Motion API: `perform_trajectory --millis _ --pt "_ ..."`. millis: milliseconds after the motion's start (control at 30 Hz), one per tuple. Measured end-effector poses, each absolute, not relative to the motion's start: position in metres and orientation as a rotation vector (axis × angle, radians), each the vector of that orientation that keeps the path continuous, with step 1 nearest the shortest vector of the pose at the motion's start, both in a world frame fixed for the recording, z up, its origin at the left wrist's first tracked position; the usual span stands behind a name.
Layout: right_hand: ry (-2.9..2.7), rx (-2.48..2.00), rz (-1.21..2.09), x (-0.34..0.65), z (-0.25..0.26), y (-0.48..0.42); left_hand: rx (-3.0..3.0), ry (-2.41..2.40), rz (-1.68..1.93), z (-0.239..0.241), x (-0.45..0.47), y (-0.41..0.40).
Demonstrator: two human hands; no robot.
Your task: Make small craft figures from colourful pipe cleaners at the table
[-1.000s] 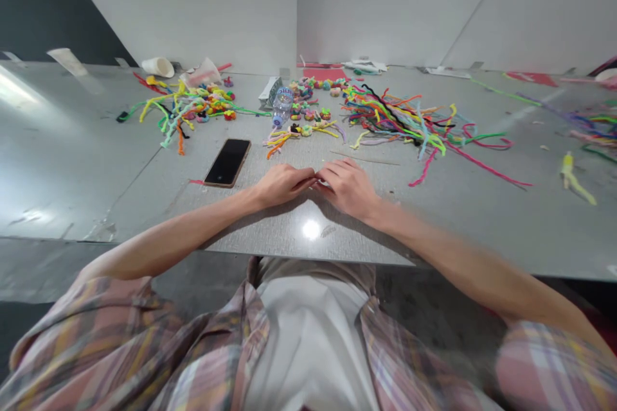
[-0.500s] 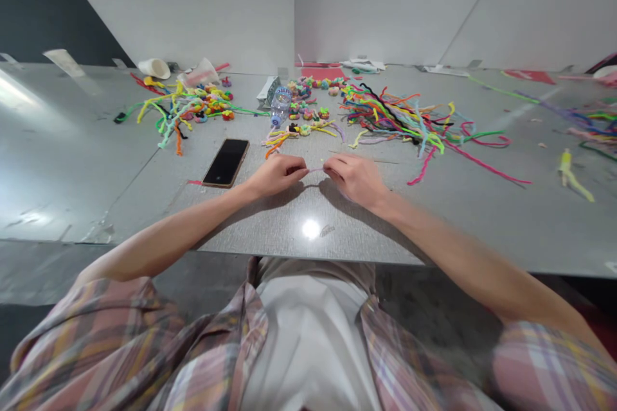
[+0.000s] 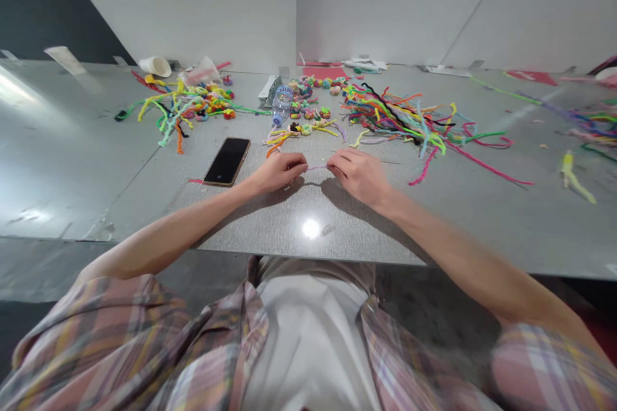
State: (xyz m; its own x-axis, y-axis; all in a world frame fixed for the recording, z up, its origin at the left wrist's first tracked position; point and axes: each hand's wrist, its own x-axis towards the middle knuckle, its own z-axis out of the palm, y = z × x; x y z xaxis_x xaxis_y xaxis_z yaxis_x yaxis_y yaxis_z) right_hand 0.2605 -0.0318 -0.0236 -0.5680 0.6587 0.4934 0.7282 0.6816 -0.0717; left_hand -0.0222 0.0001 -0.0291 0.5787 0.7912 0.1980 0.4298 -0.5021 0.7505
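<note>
Lilac, fuzzy and thin, the stem [image 3: 317, 167] spans the small gap between the two hands just above the middle of the frame. Its long axis runs left to right across the picture, roughly level with the bench [image 3: 434, 225]; whether it touches the surface cannot be told.

The left hand [image 3: 279, 172] has its grip pinched tight on the stem's left end, fingers curled under. The right hand [image 3: 359, 174] has its grip closed on the right end, knuckles up. Neither hand is nearer, since each holds one end, and the bare stretch lies inward from each grip, toward the other hand. How much stem is hidden inside either hand is unclear.

The bench is grey, finely grained and glossy, with a spot of glare near its front edge. A phone [image 3: 227, 161], a flat black glass slab with a tan rim, lies left of the left hand, near but apart. Beyond the hands, toward the top centre, stands a clear plastic bottle [image 3: 281, 106] among small coiled pieces [image 3: 308, 113]. Right of it sprawls a loose heap [image 3: 400, 117] of long, limp, many-coloured stems. A second tangle [image 3: 186, 109] lies at upper left, near a white cup [image 3: 155, 66] on its side.
</note>
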Motion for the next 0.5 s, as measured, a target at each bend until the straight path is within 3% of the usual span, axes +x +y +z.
perform_trajectory --millis 500 --pt "-2.48 -0.997 -0.213 0.2586 -0.0251 -0.0308 2.173 1.051 0.803 -0.0307 -0.0283 0.0098"
